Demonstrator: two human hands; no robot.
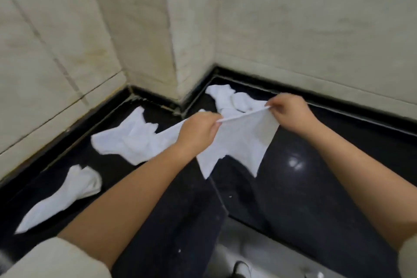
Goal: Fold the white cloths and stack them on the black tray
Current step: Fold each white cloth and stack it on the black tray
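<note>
Both hands hold one white cloth (239,140) up over the black table (304,187). The left hand (198,131) and the right hand (288,110) each have their fingers pinching the cloth's top edge, pulled taut between them, while the rest hangs down in points. Three more crumpled cloths lie on the table: one by the wall corner (230,99), one left of the left hand (126,142), one near the left edge (65,194). No tray can be made out.

Soft, perhaps overhead light; edges warped.
</note>
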